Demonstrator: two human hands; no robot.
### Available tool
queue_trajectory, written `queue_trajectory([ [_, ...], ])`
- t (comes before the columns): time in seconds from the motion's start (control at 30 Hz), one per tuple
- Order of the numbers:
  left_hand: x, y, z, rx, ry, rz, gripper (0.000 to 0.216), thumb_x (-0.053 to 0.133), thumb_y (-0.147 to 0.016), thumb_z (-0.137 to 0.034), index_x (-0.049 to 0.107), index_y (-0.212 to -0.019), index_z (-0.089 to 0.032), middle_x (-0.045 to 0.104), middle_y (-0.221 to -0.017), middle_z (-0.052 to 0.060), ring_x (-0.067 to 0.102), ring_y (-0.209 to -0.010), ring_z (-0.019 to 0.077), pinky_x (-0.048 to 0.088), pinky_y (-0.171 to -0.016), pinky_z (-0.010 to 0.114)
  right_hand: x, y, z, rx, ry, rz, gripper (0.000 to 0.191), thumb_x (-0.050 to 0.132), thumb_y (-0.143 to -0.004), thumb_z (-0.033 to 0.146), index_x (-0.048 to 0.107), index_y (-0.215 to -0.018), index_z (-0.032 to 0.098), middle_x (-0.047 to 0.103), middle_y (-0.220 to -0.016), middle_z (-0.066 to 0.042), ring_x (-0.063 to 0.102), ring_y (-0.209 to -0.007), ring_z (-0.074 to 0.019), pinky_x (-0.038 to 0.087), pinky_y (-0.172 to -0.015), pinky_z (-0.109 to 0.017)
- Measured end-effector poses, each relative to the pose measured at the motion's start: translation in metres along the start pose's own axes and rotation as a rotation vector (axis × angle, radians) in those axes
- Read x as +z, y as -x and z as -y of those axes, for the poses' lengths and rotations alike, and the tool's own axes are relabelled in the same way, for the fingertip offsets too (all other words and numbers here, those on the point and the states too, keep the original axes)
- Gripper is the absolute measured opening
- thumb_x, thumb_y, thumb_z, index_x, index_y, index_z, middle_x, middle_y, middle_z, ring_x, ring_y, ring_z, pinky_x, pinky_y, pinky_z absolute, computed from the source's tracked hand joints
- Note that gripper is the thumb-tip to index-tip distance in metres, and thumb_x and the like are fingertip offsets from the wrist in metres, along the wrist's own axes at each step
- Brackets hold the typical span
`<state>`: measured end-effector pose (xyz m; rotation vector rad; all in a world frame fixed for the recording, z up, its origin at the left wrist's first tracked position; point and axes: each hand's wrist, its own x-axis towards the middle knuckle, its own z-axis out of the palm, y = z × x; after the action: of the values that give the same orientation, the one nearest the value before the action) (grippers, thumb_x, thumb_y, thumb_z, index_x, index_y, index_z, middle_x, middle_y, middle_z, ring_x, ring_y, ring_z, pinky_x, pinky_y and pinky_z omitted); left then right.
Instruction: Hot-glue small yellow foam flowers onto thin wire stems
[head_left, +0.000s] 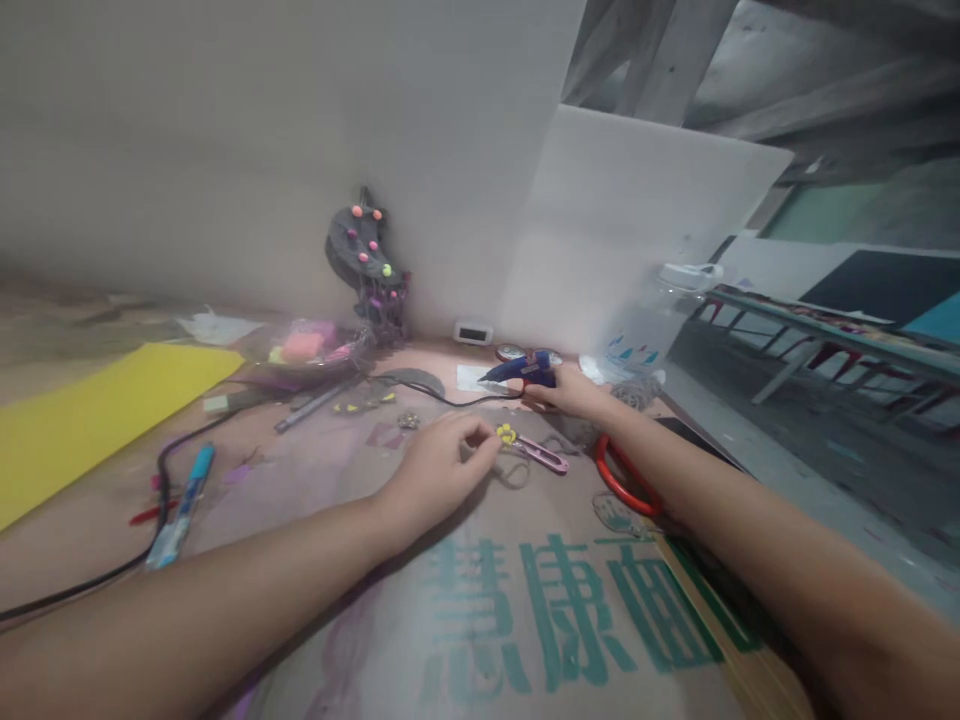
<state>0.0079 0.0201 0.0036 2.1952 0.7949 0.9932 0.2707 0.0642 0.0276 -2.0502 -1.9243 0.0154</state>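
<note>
head view: right hand (571, 393) is gripping glue gun (525, 369); left hand (439, 465) is curling at flower (508, 434), grip unclear. likely gun-handling step; next is needing steady aim.

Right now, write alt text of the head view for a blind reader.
A person's right hand holds a blue glue gun over a cluttered table; the left hand has its fingertips at a small yellow flower beside a slim pink object.

One glue gun (531, 370), one yellow sheet (112, 415)
</note>
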Motion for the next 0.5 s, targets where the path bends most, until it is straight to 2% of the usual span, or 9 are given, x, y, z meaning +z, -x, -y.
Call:
queue_trajectory([
  [0.13,0.000,0.000,0.001,-0.046,0.041,0.002,0.020,0.048,-0.090,-0.030,0.060,-0.077,-0.018,0.066,-0.083,0.000,0.058,-0.080,0.0162,0.041,-0.074,0.027,-0.018,0.025,0.004,-0.035,0.059,-0.111,0.027,0.058,-0.084,0.039,0.067,-0.092,0.015,0.069,-0.096,-0.014,0.062,-0.087,-0.0251,0.042,-0.071,-0.031],
  [0.17,0.000,0.000,0.001,-0.049,0.042,0.004,0.021,0.048,-0.090,-0.030,0.059,-0.077,-0.018,0.066,-0.083,0.000,0.058,-0.079,0.0162,0.041,-0.073,0.027,-0.021,0.035,0.009,-0.082,0.033,-0.206,0.025,0.055,-0.086,0.038,0.067,-0.090,0.016,0.069,-0.097,-0.013,0.061,-0.090,-0.0248,0.042,-0.073,-0.031],
  [0.23,0.000,0.000,0.001,-0.039,0.034,0.001,0.021,0.047,-0.090,-0.030,0.059,-0.078,-0.018,0.066,-0.083,0.001,0.058,-0.080,0.0166,0.041,-0.071,0.027,-0.025,0.058,0.024,-0.133,-0.186,-0.259,0.025,0.054,-0.087,0.040,0.064,-0.082,0.018,0.068,-0.084,-0.008,0.061,-0.077,-0.0202,0.044,-0.068,-0.030],
  [0.3,0.000,0.000,0.000,-0.025,0.022,-0.004,0.021,0.047,-0.090,-0.030,0.059,-0.078,-0.018,0.065,-0.083,0.002,0.058,-0.080,0.0168,0.042,-0.070,0.027,-0.021,0.081,0.043,-0.106,-0.500,-0.177,0.024,0.055,-0.087,0.042,0.059,-0.082,0.019,0.063,-0.070,-0.003,0.057,-0.059,-0.0149,0.044,-0.056,-0.027],
  [0.37,0.000,0.000,-0.001,-0.010,0.016,0.005,0.021,0.047,-0.090,-0.029,0.059,-0.077,-0.018,0.065,-0.082,0.001,0.058,-0.079,0.0165,0.042,-0.069,0.026,-0.013,0.099,0.059,-0.054,-0.740,0.027,0.025,0.059,-0.084,0.041,0.057,-0.098,0.021,0.059,-0.065,0.001,0.053,-0.047,-0.0118,0.042,-0.045,-0.024],
  [0.4,-0.001,0.000,-0.001,-0.005,0.014,0.010,0.021,0.047,-0.090,-0.029,0.059,-0.077,-0.018,0.065,-0.081,0.001,0.057,-0.078,0.0161,0.042,-0.070,0.026,-0.008,0.105,0.065,-0.038,-0.814,0.109,0.028,0.061,-0.083,0.040,0.055,-0.104,0.022,0.060,-0.067,0.002,0.051,-0.044,-0.0102,0.041,-0.041,-0.023],
  [0.5,-0.002,0.000,-0.003,-0.005,0.001,0.011,0.020,0.047,-0.090,-0.028,0.059,-0.078,-0.018,0.064,-0.080,0.001,0.057,-0.077,0.0158,0.042,-0.071,0.027,0.005,0.113,0.075,0.004,-0.970,0.230,0.035,0.063,-0.080,0.034,0.050,-0.111,0.024,0.064,-0.084,0.000,0.047,-0.037,-0.0062,0.037,-0.033,-0.020],
])
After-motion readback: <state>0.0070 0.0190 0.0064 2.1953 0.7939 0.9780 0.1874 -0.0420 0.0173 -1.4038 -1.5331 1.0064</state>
